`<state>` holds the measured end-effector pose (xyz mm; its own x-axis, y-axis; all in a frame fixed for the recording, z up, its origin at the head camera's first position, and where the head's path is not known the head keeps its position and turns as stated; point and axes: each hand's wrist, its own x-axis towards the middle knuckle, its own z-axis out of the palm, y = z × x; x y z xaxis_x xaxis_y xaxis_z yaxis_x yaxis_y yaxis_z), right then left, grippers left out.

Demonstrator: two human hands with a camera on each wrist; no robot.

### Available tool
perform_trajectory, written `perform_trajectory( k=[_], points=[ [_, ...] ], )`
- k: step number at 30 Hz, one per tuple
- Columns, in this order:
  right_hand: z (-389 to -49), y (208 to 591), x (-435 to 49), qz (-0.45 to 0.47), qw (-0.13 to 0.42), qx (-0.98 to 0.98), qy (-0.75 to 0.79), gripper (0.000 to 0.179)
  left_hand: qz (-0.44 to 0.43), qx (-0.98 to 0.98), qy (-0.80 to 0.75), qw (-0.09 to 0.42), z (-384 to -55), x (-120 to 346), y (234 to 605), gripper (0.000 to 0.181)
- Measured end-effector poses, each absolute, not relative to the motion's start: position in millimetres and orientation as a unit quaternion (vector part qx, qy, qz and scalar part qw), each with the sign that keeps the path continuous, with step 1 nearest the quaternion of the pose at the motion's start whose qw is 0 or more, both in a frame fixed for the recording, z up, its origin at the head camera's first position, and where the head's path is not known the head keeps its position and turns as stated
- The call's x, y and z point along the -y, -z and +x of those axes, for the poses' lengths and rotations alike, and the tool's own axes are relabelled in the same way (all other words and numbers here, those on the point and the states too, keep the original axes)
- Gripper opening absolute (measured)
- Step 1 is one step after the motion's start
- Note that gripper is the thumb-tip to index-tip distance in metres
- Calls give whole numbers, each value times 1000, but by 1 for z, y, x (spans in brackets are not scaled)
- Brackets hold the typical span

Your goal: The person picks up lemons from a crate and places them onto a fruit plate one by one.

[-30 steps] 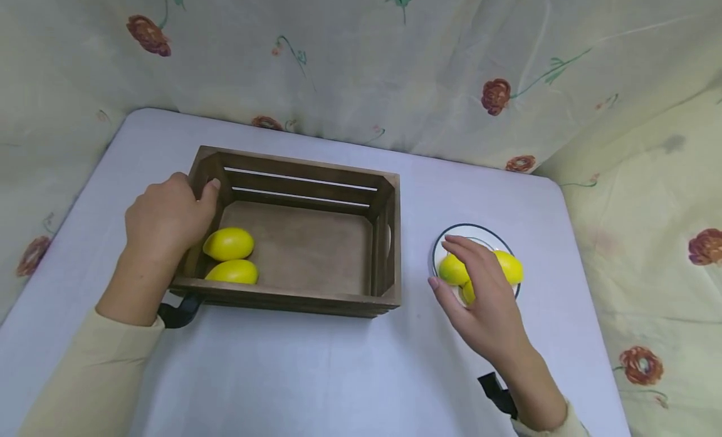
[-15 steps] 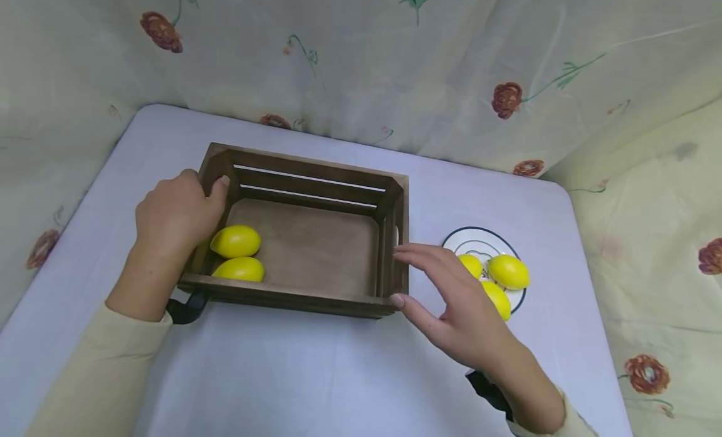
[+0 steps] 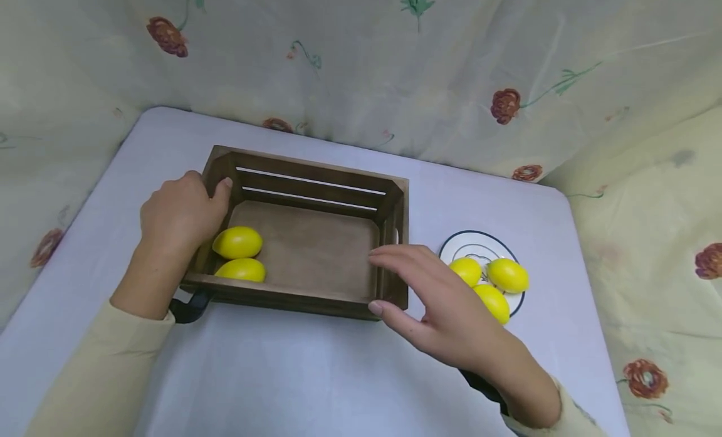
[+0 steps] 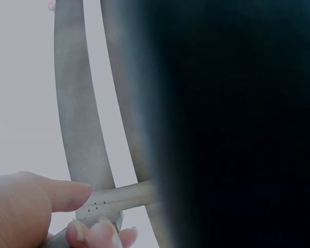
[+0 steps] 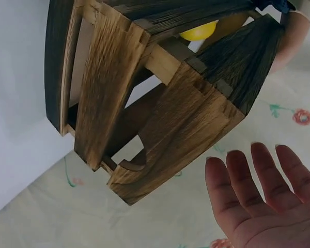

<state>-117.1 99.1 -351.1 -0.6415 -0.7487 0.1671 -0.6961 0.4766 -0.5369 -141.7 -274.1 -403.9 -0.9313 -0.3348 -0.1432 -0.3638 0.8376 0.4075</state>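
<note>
Head view: left hand (image 3: 182,216) holds crate (image 3: 316,246) by left end; right hand (image 3: 445,305) at right end, grip wide.

The left sleeve (image 3: 90,374) is showing cream fabric, creasing faintly near its smooth cuff (image 3: 138,322); the right sleeve (image 3: 564,419), also cream, is showing partly. A curved black fitting (image 3: 193,306) is jutting beside the left cuff, another black fitting (image 3: 485,387) near the right sleeve.

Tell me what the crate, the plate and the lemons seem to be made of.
The crate: wood, apparently stained brown; grain shows on its slats. The plate: smooth white with dark rings, perhaps ceramic or enamelled metal. The lemons: smooth, evenly bright yellow, maybe plastic; real fruit can't be ruled out.
</note>
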Motion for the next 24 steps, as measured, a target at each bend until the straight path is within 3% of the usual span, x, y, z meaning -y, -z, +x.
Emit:
perform_trajectory(
  k=[12,24],
  points=[
    [-133,349,-81,-448,84,-852,260,51,-183,-958,-216,35,-143,276,406,69],
    [-145,368,-70,-453,105,-866,185,61,-182,-958,-219,21,-141,275,406,67]
  ],
)
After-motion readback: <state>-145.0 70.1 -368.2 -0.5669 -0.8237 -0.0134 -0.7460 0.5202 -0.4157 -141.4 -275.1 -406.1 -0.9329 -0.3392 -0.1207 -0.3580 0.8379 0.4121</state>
